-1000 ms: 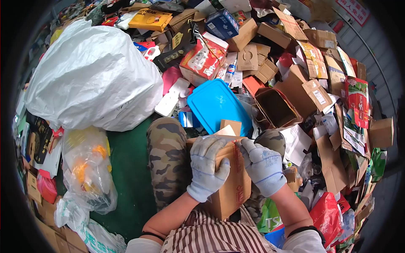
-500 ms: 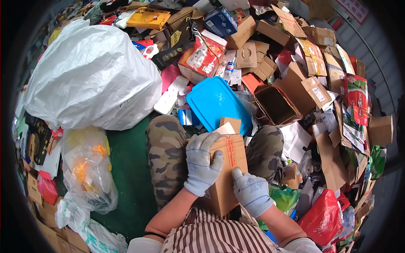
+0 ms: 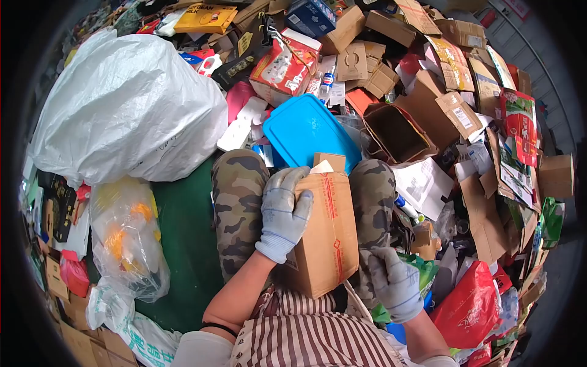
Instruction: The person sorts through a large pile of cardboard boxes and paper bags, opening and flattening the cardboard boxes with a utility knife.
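Observation:
Between my knees a brown cardboard box (image 3: 330, 238) with red printed tape stands tilted, one small flap raised at its far end. My left hand (image 3: 285, 211), in a grey-white work glove, grips its left side and far edge, with the thumb on the upper face. To the right of the box, apart from it, my gloved right hand (image 3: 394, 284) is closed, its fingers curled together near my right knee. Whether something small is pinched in those fingers I cannot make out. A blue plastic lid (image 3: 315, 131) lies just beyond the box.
A large white sack (image 3: 128, 110) fills the left. Below it lies a clear plastic bag (image 3: 128, 238) with orange pieces, beside green floor (image 3: 186, 257). Heaped cardboard, including an open box (image 3: 400, 134), surrounds me ahead and right. A red bag (image 3: 468, 306) lies at lower right.
My right hand has left the box's face and moved right and down, its fingers curling. The box has turned to show more of its taped face. My left hand still grips it.

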The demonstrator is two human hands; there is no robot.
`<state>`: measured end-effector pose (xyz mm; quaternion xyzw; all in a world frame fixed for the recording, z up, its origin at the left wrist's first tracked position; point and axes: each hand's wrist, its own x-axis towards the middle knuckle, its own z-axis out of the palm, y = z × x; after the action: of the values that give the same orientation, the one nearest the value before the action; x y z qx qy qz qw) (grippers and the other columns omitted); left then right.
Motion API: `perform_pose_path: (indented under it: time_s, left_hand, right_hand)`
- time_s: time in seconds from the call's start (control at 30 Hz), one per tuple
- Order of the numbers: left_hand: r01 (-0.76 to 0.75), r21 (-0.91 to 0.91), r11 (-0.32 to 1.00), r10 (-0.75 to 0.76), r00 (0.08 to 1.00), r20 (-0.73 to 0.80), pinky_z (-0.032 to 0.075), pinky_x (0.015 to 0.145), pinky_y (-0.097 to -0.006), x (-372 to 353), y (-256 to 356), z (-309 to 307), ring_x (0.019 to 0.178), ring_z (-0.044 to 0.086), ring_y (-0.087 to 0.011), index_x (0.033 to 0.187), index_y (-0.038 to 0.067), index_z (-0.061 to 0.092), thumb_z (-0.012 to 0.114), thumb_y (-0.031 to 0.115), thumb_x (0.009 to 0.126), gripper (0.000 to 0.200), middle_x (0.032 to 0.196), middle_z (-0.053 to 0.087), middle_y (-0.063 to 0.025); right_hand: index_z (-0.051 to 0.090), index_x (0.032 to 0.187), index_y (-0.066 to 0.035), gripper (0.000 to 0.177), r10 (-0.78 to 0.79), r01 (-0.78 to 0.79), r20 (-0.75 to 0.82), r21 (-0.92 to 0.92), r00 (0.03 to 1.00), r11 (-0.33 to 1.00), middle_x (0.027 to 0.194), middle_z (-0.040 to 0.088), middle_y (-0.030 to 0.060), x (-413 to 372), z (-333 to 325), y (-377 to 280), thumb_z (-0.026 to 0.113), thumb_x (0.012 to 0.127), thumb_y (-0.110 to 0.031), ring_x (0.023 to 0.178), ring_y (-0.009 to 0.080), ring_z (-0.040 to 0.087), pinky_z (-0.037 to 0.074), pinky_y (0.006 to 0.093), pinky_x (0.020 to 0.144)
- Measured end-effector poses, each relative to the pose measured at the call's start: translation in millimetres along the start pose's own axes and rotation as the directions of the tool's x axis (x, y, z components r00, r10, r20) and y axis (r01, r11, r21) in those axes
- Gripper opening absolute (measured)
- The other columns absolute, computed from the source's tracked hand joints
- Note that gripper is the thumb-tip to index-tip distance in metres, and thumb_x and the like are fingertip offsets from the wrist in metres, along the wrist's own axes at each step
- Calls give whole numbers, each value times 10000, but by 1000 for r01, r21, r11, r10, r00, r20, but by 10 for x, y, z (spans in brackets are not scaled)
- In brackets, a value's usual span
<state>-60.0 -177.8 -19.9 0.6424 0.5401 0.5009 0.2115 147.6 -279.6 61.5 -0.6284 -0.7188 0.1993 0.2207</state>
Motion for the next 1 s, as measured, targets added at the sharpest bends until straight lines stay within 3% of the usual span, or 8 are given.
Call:
perform_pose_path:
  time_s: [0.3, 0.37, 0.47, 0.6, 0.73, 0.83, 0.97, 1.0]
  left_hand:
    - [-22, -8, 1000, 23, 1000, 22, 383, 968, -367, -44, 58, -153, 1100, 499, -280, 1154, -3, 519, 545, 52, 827, 333, 1156, 528, -153]
    - [13, -6, 1000, -13, 1000, 17, 383, 957, -401, -31, 90, -169, 1087, 493, -313, 1187, -1, 497, 595, 143, 817, 408, 1167, 513, -179]
    - [40, 110, 993, -47, 997, 65, 379, 971, -434, 58, 143, -282, 1129, 458, -377, 1263, -20, 418, 719, 353, 750, 702, 1235, 437, -239]
    - [228, 259, 939, -307, 895, 325, 347, 1030, -400, 250, 342, -481, 1242, 380, -396, 1316, -15, 364, 779, 493, 637, 945, 1349, 315, -252]
    - [469, 88, 879, -440, 727, 528, 360, 1020, -343, 476, 380, -531, 1249, 403, -304, 1356, 25, 333, 696, 243, 716, 768, 1357, 354, -212]
    - [608, -185, 772, -349, 649, 676, 349, 1017, -293, 515, 324, -696, 1232, 412, -206, 1372, 18, 298, 603, 9, 730, 710, 1321, 420, -136]
    - [522, -437, 733, -205, 781, 590, 342, 1027, -320, 475, 233, -979, 1220, 436, -229, 1387, 33, 293, 533, -38, 710, 722, 1330, 426, -132]
    - [-102, 192, 976, 36, 946, 322, 385, 984, -310, 470, 337, -1040, 1197, 468, -225, 1291, 57, 437, 600, 27, 691, 622, 1242, 496, -146]
  right_hand:
    - [561, 900, -57, 134, -126, 122, 151, 35, 981, 992, 664, 581, 179, 584, 381, 106, 604, 872, -181, 598, 350, 587, 446, 408, 522]
    - [562, 907, -46, 128, -156, 154, 157, 24, 975, 988, 664, 583, 179, 631, 377, 86, 597, 876, -165, 608, 349, 593, 451, 397, 529]
    - [547, 947, -64, 119, -132, 42, 254, 331, 958, 943, 671, 597, 177, 659, 314, -39, 559, 871, -155, 624, 367, 598, 453, 442, 538]
    - [549, 941, -33, 76, -326, 273, 159, 285, 932, 919, 649, 589, 169, 583, 259, -353, 552, 878, -76, 582, 330, 607, 460, 366, 516]
    - [529, 950, -44, 100, -392, 301, 162, 408, 905, 862, 623, 595, 109, 569, 425, -559, 566, 873, -97, 567, 286, 624, 480, 342, 517]
    - [529, 963, -35, 118, -478, 393, 207, 346, 854, 852, 644, 612, 112, 672, 267, -590, 566, 872, -100, 576, 273, 634, 485, 336, 521]
    - [540, 990, -61, 144, -456, 400, 134, 310, 880, 863, 689, 611, 128, 989, -85, -342, 569, 852, -92, 611, 304, 625, 486, 368, 556]
    - [548, 972, -49, 116, -369, 310, 165, 300, 914, 902, 675, 604, 117, 1118, -108, -208, 561, 872, -106, 579, 269, 618, 478, 346, 539]
